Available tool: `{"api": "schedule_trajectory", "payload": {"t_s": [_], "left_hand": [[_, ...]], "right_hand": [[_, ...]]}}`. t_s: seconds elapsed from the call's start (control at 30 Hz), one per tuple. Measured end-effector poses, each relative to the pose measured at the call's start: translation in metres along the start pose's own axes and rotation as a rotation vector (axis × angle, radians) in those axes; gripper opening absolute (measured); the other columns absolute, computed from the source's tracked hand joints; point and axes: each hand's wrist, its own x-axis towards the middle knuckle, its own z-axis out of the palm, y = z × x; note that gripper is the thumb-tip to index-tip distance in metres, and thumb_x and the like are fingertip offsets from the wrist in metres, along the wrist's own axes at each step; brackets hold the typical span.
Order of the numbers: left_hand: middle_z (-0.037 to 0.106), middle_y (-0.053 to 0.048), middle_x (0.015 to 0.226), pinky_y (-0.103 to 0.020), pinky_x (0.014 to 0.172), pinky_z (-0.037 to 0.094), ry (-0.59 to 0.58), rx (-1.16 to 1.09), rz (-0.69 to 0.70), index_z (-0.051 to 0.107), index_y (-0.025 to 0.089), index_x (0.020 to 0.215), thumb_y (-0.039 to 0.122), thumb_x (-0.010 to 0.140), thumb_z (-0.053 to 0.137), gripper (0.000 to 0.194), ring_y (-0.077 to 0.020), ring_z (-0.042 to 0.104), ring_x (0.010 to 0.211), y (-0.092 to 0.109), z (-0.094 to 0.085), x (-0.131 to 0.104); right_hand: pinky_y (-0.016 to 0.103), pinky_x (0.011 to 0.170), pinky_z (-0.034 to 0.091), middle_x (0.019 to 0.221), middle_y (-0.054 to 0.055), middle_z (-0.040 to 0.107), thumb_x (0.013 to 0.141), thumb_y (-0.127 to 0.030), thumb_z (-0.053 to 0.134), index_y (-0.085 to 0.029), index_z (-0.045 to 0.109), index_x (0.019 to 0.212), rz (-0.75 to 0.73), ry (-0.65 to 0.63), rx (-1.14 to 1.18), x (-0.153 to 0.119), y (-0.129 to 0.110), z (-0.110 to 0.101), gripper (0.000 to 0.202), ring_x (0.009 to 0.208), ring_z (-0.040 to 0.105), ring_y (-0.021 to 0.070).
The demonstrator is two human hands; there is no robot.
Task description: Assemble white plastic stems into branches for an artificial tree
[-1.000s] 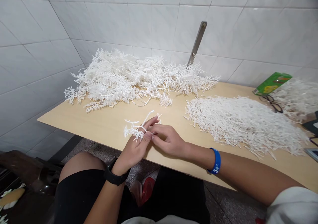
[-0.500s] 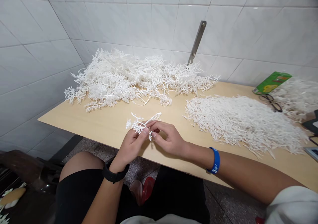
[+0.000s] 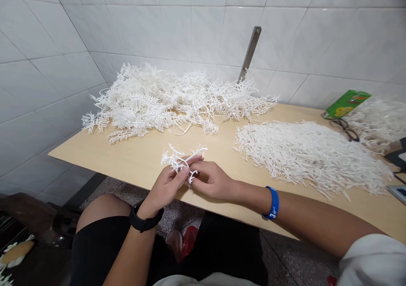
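Note:
A white branched plastic sprig [image 3: 178,162] with small twig-like tips is pinched in my left hand [image 3: 168,185], its thumb pressed over the stems. My right hand [image 3: 213,180] is closed at the sprig's right side, thumb and forefinger together at a short curved twig; the exact contact of these fingertips is partly hidden. Both hands are close together above the front edge of the wooden table [image 3: 104,153]. Behind them lies a large heap of similar white branched sprigs [image 3: 171,98]. To the right spreads a flat pile of small loose white pieces [image 3: 304,153].
A green box [image 3: 346,104] leans at the back right, with dark-framed glasses [image 3: 347,129] before it. Another white heap [image 3: 380,121] sits at the far right, near a phone-like object [image 3: 398,192]. A metal bar [image 3: 250,53] stands against the tiled wall.
My right hand has shifted slightly, its fingers drawing closer in at the curved twig. The left hand keeps its hold on the sprig, which has turned a little.

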Motion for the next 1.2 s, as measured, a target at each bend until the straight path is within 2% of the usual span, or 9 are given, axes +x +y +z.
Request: {"api": "schedule_trajectory", "payload": {"t_s": [0.27, 0.37, 0.47, 0.63, 0.8, 0.93, 1.0, 1.13, 1.2], "left_hand": [[0.068, -0.009, 0.129, -0.04, 0.109, 0.044, 0.171, -0.021, 0.027, 0.074, 0.02, 0.116, 0.04, 0.093, 0.061, 0.033, -0.0285, 0.059, 0.125, -0.005, -0.001, -0.001], [0.07, -0.01, 0.126, -0.04, 0.105, 0.048, 0.181, -0.014, 0.016, 0.075, 0.018, 0.112, 0.043, 0.092, 0.06, 0.035, -0.0291, 0.062, 0.121, -0.004, 0.001, 0.0], [0.069, -0.01, 0.128, -0.041, 0.105, 0.047, 0.195, -0.008, -0.015, 0.074, 0.017, 0.115, 0.045, 0.092, 0.06, 0.039, -0.0297, 0.061, 0.122, -0.001, 0.002, 0.001], [0.067, -0.011, 0.13, -0.042, 0.112, 0.041, 0.163, -0.026, 0.01, 0.073, 0.018, 0.116, 0.043, 0.091, 0.062, 0.037, -0.0289, 0.056, 0.129, 0.0, 0.003, 0.001], [0.067, -0.011, 0.13, -0.042, 0.111, 0.041, 0.241, -0.117, -0.004, 0.074, 0.018, 0.115, 0.045, 0.094, 0.056, 0.038, -0.0284, 0.057, 0.127, -0.01, 0.0, -0.001], [0.069, -0.011, 0.127, -0.042, 0.112, 0.04, 0.265, -0.12, 0.018, 0.074, 0.018, 0.115, 0.044, 0.095, 0.056, 0.037, -0.0282, 0.056, 0.129, -0.017, -0.002, -0.003], [0.068, -0.012, 0.129, -0.043, 0.112, 0.04, 0.254, -0.112, 0.004, 0.072, 0.017, 0.118, 0.045, 0.095, 0.054, 0.041, -0.0287, 0.056, 0.128, -0.015, -0.003, -0.003], [0.062, -0.012, 0.137, -0.042, 0.107, 0.045, 0.114, -0.02, -0.046, 0.064, 0.02, 0.13, 0.05, 0.094, 0.054, 0.049, -0.03, 0.057, 0.127, -0.004, -0.002, -0.003], [0.064, -0.01, 0.135, -0.039, 0.108, 0.045, 0.072, 0.048, -0.042, 0.066, 0.022, 0.127, 0.05, 0.094, 0.054, 0.045, -0.0284, 0.058, 0.126, 0.0, -0.001, -0.002]], "right_hand": [[0.026, 0.063, 0.042, 0.068, -0.001, 0.052, 0.085, -0.02, 0.054, -0.018, 0.051, 0.074, 0.069, 0.086, -0.003, 0.0, -0.006, -0.004, 0.011, 0.064, 0.048, 0.0127], [0.025, 0.062, 0.043, 0.073, -0.001, 0.054, 0.088, -0.026, 0.056, -0.018, 0.054, 0.085, 0.143, 0.061, 0.082, 0.0, -0.006, -0.003, 0.009, 0.065, 0.048, 0.012], [0.024, 0.061, 0.044, 0.079, 0.0, 0.058, 0.088, -0.036, 0.063, -0.017, 0.056, 0.098, 0.192, 0.013, 0.131, 0.0, -0.003, -0.001, 0.023, 0.066, 0.05, 0.0118], [0.026, 0.065, 0.045, 0.078, 0.003, 0.062, 0.093, -0.03, 0.055, -0.016, 0.062, 0.085, 0.088, 0.039, -0.013, 0.001, 0.001, 0.0, 0.018, 0.07, 0.053, 0.0137], [0.025, 0.059, 0.039, 0.068, 0.001, 0.055, 0.09, -0.022, 0.053, -0.016, 0.057, 0.069, 0.121, 0.038, -0.021, 0.003, -0.003, 0.0, 0.022, 0.064, 0.05, 0.0123], [0.023, 0.056, 0.037, 0.064, -0.001, 0.054, 0.09, -0.024, 0.055, -0.016, 0.058, 0.068, 0.16, 0.057, 0.013, 0.002, -0.004, -0.001, 0.024, 0.058, 0.048, 0.0106], [0.023, 0.056, 0.037, 0.064, -0.001, 0.055, 0.092, -0.028, 0.056, -0.016, 0.06, 0.069, 0.157, 0.051, 0.04, 0.001, -0.002, -0.001, 0.026, 0.058, 0.048, 0.0103], [0.025, 0.064, 0.045, 0.072, 0.002, 0.064, 0.097, -0.04, 0.053, -0.016, 0.065, 0.077, 0.056, -0.03, 0.112, -0.001, 0.003, 0.0, 0.033, 0.067, 0.056, 0.0133], [0.028, 0.069, 0.048, 0.075, 0.004, 0.066, 0.099, -0.045, 0.047, -0.016, 0.064, 0.078, 0.01, -0.07, 0.106, -0.002, 0.005, 0.001, 0.04, 0.07, 0.06, 0.0148]]}}
